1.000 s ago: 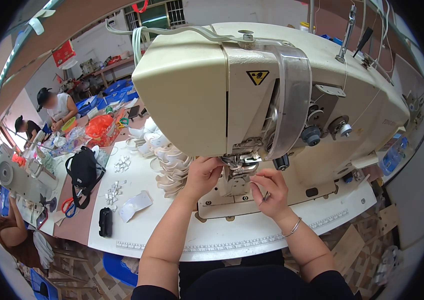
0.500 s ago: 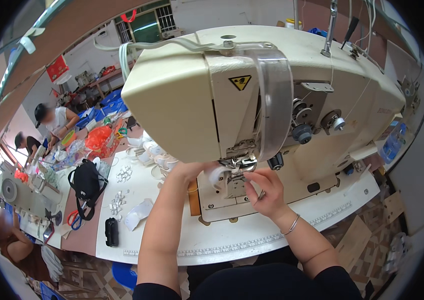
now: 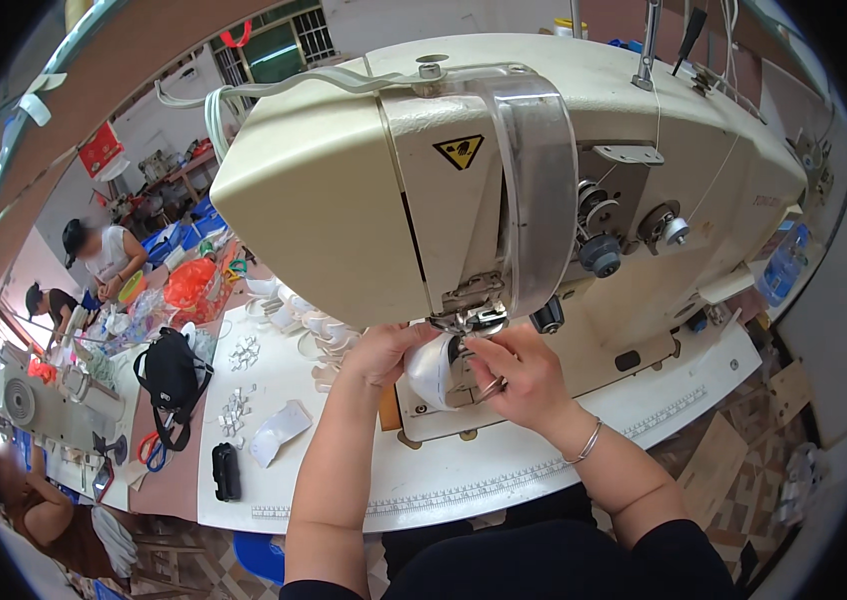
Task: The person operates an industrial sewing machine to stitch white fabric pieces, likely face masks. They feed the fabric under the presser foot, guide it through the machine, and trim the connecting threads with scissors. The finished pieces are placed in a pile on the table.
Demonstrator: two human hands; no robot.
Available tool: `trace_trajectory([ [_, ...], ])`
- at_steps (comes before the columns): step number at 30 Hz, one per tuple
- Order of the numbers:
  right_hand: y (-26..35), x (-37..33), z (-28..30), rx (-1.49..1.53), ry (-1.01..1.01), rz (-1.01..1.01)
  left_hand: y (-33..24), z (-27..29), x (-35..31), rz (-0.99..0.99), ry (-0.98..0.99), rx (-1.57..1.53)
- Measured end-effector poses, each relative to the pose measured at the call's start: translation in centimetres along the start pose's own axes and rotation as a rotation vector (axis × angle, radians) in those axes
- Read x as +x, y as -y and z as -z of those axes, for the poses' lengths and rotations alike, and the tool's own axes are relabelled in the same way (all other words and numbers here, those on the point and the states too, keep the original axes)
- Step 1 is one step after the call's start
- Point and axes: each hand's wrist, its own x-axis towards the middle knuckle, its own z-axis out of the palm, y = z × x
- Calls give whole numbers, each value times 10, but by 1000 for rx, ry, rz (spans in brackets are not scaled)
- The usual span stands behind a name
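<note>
White curved piece (image 3: 430, 376): shifted since half a second ago, from a blur beside my left hand (image 3: 381, 354) to a clear shape just below the presser foot (image 3: 484, 318), between both hands. Handling, by judgement: light, smooth, bendable yet shape-keeping; best gripped by its edge. Left hand: wrist bent inward, fingertips pinched at the piece's upper edge. Right hand (image 3: 526, 380): curled round a small metal tool (image 3: 492, 388), fingertips close to the foot; contact with the piece, I cannot tell. Sewing machine (image 3: 329, 200): overhanging both. Counter (image 3: 264, 490): bearing similar white pieces (image 3: 289, 305), heaped leftward.
</note>
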Motion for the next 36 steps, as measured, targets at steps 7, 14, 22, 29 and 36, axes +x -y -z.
trace_trajectory([
  [7, 3, -5, 0, 163, -54, -49, 3, 0, -3, 35, -50, -52],
  [14, 10, -18, -4, 356, 85, -244, 3, -9, -7, 6, -47, -87],
  [22, 15, -19, -7, 464, 178, -299, 5, -6, -6, 44, -69, -79],
  [29, 1, -18, 14, 948, 356, -891, 23, -33, -41, 15, -130, -198],
  [36, -24, -10, 28, 912, 575, -842, 47, -47, -47, -92, -175, -192],
])
